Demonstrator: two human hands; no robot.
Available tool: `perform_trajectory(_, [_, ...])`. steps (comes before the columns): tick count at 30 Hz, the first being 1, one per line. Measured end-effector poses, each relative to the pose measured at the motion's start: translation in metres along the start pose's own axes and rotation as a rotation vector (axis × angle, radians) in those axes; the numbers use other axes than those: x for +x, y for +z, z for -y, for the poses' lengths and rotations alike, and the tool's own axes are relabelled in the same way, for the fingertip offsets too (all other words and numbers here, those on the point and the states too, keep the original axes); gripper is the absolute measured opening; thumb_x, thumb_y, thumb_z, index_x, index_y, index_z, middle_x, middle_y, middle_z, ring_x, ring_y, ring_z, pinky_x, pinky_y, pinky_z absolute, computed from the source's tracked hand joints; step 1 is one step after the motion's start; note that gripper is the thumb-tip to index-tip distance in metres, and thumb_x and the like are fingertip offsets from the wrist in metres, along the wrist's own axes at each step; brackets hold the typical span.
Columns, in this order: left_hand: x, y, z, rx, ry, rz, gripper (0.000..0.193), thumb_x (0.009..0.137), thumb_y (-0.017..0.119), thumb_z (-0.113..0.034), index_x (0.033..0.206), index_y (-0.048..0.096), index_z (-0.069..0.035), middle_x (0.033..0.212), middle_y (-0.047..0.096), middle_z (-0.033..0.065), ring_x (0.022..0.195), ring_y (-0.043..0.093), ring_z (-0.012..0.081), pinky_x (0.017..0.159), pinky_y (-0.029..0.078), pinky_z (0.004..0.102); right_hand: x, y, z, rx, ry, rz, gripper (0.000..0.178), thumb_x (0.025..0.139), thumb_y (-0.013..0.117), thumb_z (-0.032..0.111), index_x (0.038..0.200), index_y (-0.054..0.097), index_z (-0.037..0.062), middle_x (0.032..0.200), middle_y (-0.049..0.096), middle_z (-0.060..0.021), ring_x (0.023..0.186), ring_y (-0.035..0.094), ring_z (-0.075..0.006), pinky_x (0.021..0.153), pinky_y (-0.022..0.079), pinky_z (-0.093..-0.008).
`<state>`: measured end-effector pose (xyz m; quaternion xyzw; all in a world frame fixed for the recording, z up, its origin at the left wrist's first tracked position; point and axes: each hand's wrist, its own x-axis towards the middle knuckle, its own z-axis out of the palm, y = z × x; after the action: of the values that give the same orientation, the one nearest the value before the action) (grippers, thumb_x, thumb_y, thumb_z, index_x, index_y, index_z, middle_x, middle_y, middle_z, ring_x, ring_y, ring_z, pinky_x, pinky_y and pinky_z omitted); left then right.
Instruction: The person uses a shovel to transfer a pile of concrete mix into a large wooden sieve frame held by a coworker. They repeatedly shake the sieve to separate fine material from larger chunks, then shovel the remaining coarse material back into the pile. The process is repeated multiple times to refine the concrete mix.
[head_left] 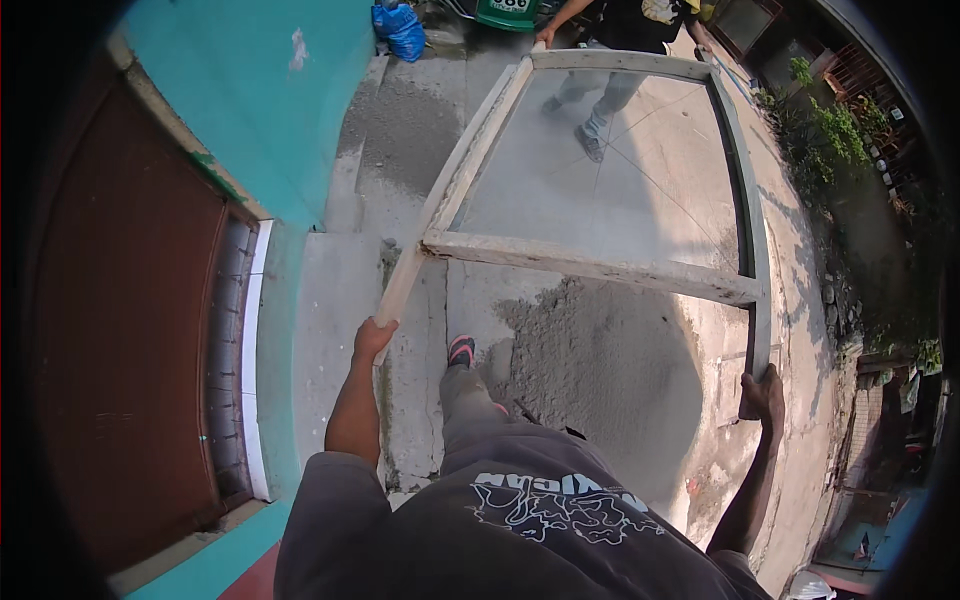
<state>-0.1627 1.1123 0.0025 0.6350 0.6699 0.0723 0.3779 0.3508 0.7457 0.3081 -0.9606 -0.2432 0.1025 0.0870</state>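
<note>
A large wooden-framed screen (600,265) is held up off the ground between me and another person. A see-through panel, apparently fine mesh, fills its far part, and two side rails extend toward me like handles. My left hand (376,338) is closed around the end of the left rail. On the other side, my right hand (765,395) grips the end of the right rail. At the far end the other person (640,25) has a hand at each corner of the frame. Their legs show through the panel.
Grey sand (600,380) lies heaped below the frame, between my arms. More sand (405,135) is spread farther off, by the teal wall (250,80). A blue bag (400,32) and a green vehicle (505,12) stand beyond. Plants (840,130) line the right side.
</note>
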Motion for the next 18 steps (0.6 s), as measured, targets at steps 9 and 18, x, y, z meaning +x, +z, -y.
perform_trajectory(9, [-0.144, -0.038, 0.053, 0.128, -0.006, -0.099, 0.051, 0.066, 0.06, -0.041, 0.086, 0.053, 0.006, 0.076, 0.058, 0.0184, 0.071, 0.058, 0.0275, 0.064, 0.044, 0.0344, -0.075, 0.086, -0.112, 0.082, 0.09, 0.201, 0.053, 0.065, 0.057, 0.024, 0.103, 0.04, -0.0099, 0.092, 0.051, -0.0307, 0.089, 0.052, -0.0372, 0.077, 0.041, -0.0384])
perform_trajectory(18, [-0.293, 0.115, 0.149, -0.217, 0.042, 0.11, 0.04, 0.069, 0.061, -0.025, 0.092, 0.052, 0.006, 0.079, 0.057, 0.0136, 0.071, 0.055, 0.0207, 0.064, 0.043, 0.0305, -0.106, 0.106, -0.288, 0.051, 0.18, 0.137, 0.053, 0.062, 0.058, 0.023, 0.1, 0.039, -0.0096, 0.085, 0.052, -0.0295, 0.084, 0.053, -0.0374, 0.074, 0.041, -0.0379])
